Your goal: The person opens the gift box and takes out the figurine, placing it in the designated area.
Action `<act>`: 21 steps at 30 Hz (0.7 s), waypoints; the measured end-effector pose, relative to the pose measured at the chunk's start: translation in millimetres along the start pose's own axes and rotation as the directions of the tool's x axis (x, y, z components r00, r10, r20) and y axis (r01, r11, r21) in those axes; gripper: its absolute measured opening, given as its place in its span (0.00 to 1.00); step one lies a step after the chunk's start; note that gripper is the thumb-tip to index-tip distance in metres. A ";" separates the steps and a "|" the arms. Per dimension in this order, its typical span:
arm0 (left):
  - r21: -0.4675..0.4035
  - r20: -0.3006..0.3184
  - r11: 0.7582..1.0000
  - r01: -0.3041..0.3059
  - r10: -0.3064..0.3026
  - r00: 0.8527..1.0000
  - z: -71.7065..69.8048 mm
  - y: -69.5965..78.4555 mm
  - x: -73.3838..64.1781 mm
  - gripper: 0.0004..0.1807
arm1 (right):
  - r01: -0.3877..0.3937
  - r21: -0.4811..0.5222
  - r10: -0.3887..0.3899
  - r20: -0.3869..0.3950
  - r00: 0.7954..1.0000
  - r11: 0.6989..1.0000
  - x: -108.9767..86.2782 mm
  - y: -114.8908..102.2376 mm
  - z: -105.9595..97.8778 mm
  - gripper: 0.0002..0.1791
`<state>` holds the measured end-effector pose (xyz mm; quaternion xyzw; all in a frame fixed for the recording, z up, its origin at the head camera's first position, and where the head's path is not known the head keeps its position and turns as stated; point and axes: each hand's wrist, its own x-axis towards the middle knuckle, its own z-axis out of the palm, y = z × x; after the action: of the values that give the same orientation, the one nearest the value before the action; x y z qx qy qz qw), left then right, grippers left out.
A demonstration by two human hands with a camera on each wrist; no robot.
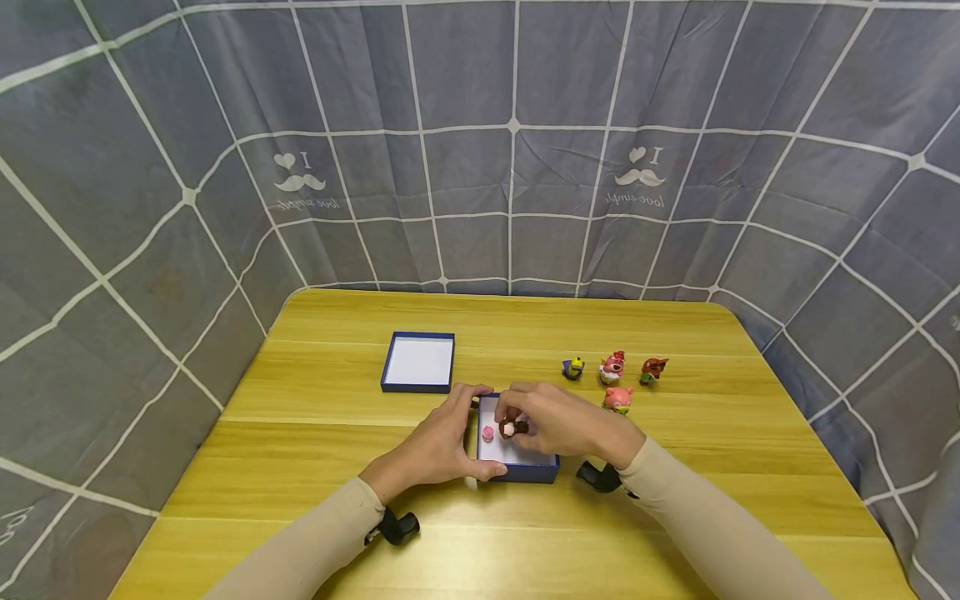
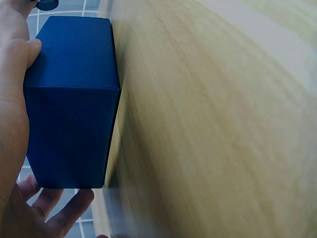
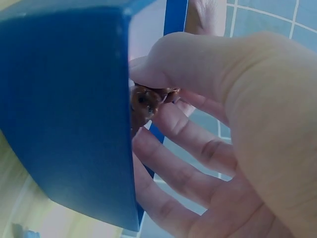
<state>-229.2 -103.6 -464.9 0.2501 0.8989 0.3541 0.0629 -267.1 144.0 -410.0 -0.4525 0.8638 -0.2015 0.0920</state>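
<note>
Brown figurine (image 1: 508,429) pinched in right hand (image 1: 562,419) at mouth of blue box (image 1: 528,473), pink figurine (image 1: 488,434) at its 9 o'clock, left hand (image 1: 438,443) clasping box from 7 to 11 o'clock; brown piece probably light, stiff, slick, best held either side of its body.

We see a grey curtain (image 1: 467,175) on three sides — crossed by white grid lines (image 1: 513,126), printed with moustaches (image 1: 291,183) and mirrored lettering (image 1: 636,201) — around a yellow wood-grained worktop (image 1: 315,417) whose far corners are rounded, its surface catching a pale sheen (image 1: 480,546).
</note>
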 end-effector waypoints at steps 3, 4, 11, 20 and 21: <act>0.003 -0.001 1.000 0.000 0.000 1.000 0.3 -0.3 -0.2 0.63 | -0.007 0.005 0.007 -0.008 1.000 1.000 -1.8 0.3 -1.1 0.16; 0.004 -0.001 1.000 -0.001 0.001 1.000 0.4 -0.4 -0.2 0.63 | -0.011 0.004 0.011 -0.009 1.000 1.000 -2.4 0.3 -1.7 0.17; 0.011 -0.003 1.000 -0.003 0.003 1.000 0.6 -0.7 -0.5 0.64 | -0.027 0.007 0.027 -0.019 0.999 1.000 -7.2 1.3 -3.7 0.16; 0.018 -0.001 1.000 0.004 -0.004 1.000 0.3 0.4 -0.1 0.65 | -0.032 0.030 0.033 -0.038 0.999 0.999 -11.7 4.2 -3.5 0.15; 0.018 -0.001 1.000 0.004 -0.004 1.000 0.3 0.7 0.0 0.65 | -0.036 0.032 0.037 -0.036 0.999 0.999 -12.3 4.6 -3.5 0.15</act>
<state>-228.9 -103.0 -464.6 0.2488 0.9026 0.3461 0.0607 -264.6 157.3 -409.1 -0.4315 0.8702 -0.2216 0.0868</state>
